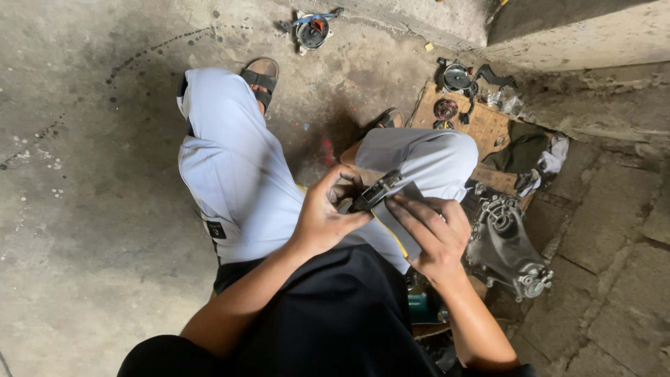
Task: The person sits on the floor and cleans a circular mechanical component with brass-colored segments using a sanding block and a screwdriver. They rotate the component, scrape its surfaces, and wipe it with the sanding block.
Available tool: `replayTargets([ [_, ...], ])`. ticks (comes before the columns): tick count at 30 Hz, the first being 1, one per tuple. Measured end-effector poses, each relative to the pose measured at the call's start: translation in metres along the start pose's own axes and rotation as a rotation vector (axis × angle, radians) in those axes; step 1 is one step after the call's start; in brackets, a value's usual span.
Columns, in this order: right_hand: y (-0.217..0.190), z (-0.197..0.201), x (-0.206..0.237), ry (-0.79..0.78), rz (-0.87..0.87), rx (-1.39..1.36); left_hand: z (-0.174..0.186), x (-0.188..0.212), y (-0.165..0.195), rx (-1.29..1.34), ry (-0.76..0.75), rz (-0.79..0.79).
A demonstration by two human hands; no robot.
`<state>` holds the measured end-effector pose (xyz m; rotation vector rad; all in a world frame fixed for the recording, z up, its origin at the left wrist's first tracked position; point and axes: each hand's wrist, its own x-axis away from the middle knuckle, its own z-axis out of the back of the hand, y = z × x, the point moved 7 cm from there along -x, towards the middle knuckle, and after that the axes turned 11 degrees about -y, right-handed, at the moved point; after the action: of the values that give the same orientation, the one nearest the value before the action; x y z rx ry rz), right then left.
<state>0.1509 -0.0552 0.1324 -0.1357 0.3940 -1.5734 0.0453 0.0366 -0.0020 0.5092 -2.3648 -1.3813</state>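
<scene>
On a stained concrete floor (91, 209), seated low with my knees up in pale grey trousers (230, 167), I hold a small dark metal part with a bright edge (373, 192) over my lap, raised close under my eyes where the light falls on it; my left hand (324, 213) is curled round its near end, thumb and forefinger closed on it so it cannot turn; my right hand (433, 234) lies flatter, its fingers (412, 216) stretched along a strip of grey abrasive-looking sheet (405, 223) and pressing it against the part's underside, thumb tucked behind; both wrists are bent inward and both forearms rest near my thighs, which steadies the grip; just beside my right knee a large grey cast-metal engine cover (506, 244) lies on the floor, within reach; further off a flattened piece of brown cardboard (481, 126) carries a round rusty disc (445, 109) and a round silver-and-black component (457, 77), kept off the dirt; a crumpled rag (541, 164) lies beside the cardboard; my brown sandals (260, 77) stand flat on the floor.
</scene>
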Motion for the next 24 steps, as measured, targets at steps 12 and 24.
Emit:
replayTargets([
  [12,-0.003,0.004,0.001,0.008,0.035,0.111,-0.002,0.003,-0.001,0.063,-0.005,-0.05],
  [24,-0.012,0.021,0.006,0.066,0.025,0.06,0.001,-0.003,0.009,0.058,-0.118,-0.03],
])
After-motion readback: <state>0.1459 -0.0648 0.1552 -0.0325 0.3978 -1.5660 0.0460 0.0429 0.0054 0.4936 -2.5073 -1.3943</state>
